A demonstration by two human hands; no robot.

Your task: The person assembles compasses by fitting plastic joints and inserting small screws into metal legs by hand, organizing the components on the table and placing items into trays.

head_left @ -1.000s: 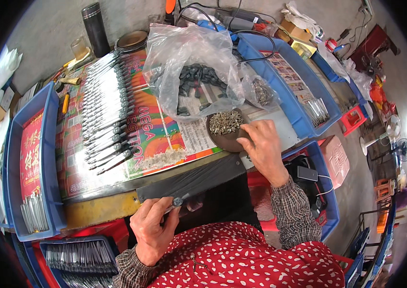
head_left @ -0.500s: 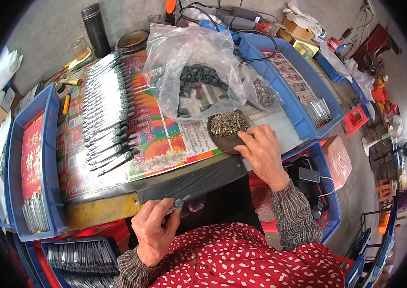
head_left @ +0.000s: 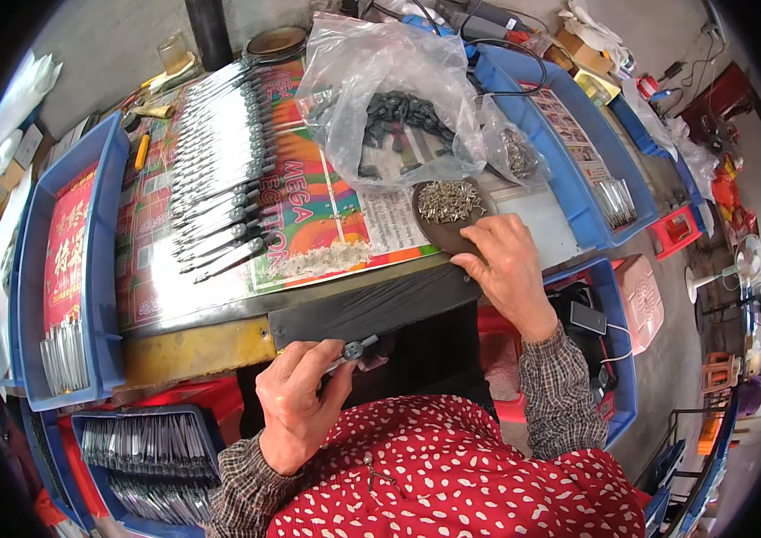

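My left hand [head_left: 304, 394] is closed, pinching a slim tool part [head_left: 355, 348] with a dark rounded head and a short stub, held just off the table's front edge. Its rear part is hidden by the fingers. My right hand [head_left: 508, 269] lies at the right rim of a round brown dish [head_left: 439, 238], thumb and forefinger apart and touching it. Small metal pins [head_left: 448, 202] are heaped in the dish. A long row of slim silver parts with dark ends [head_left: 223, 170] lies on the table to the left.
Behind the dish sits an open clear plastic bag [head_left: 389, 99] with dark pieces; a smaller bag [head_left: 515, 157] adjoins it. Blue trays flank the table, left [head_left: 111, 260] and right [head_left: 578, 202]. Below left, a blue bin [head_left: 214, 439] holds many slim parts. White crumbs [head_left: 326, 258] lie near the front edge.
The view has shifted, so the table sits higher and further right in the picture. My left hand still holds the dark-headed part; my right hand stays at the dish's rim.
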